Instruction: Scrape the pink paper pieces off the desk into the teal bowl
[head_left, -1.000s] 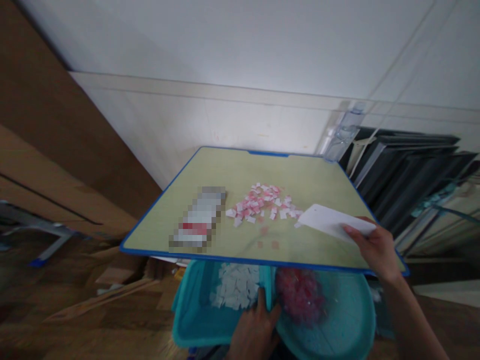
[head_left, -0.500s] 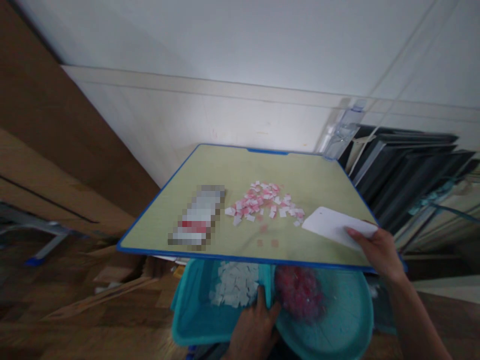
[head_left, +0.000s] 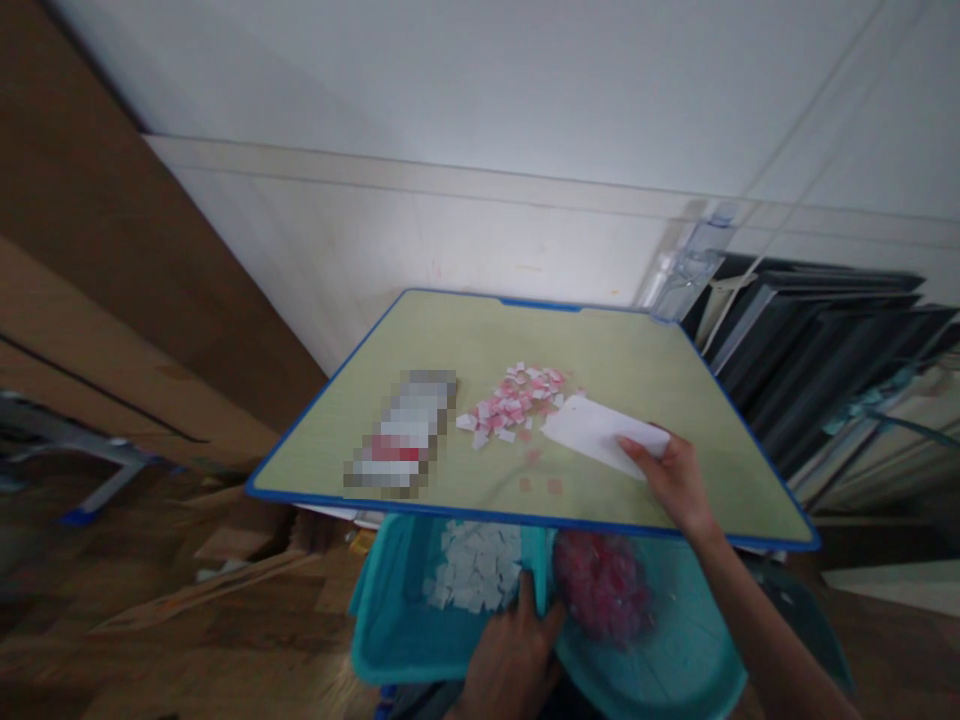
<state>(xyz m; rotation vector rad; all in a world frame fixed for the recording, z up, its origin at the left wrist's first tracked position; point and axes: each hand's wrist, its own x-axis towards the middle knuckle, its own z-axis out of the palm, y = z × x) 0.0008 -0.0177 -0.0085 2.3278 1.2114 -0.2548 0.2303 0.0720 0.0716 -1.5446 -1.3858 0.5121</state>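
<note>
My right hand (head_left: 671, 480) pinches a white card (head_left: 600, 432) between thumb and fingers, held low over the yellow-green tabletop (head_left: 390, 345). The card's far end lies at the right side of a pile of small pink and white squares (head_left: 510, 402), covering some of them. Below the table's front edge, my left hand (head_left: 514, 645) grips the adjoining rims of a teal rectangular basin (head_left: 375, 650) and a round teal basin (head_left: 705, 690). White squares (head_left: 480, 565) fill part of the rectangular one. Red, glossy bits (head_left: 604, 585), blurred, sit in the round one.
A pixelated flat object (head_left: 401, 430) lies on the table's left. A clear plastic bottle (head_left: 694, 265) stands at the back right corner by the wall. Dark flat panels (head_left: 825, 320) lean to the right; cardboard (head_left: 225, 540) lies on the floor at left.
My right hand has moved left with the white card, and the card now covers squares at the pile's right side. My left hand stays at the basin rims. The view has shifted slightly.
</note>
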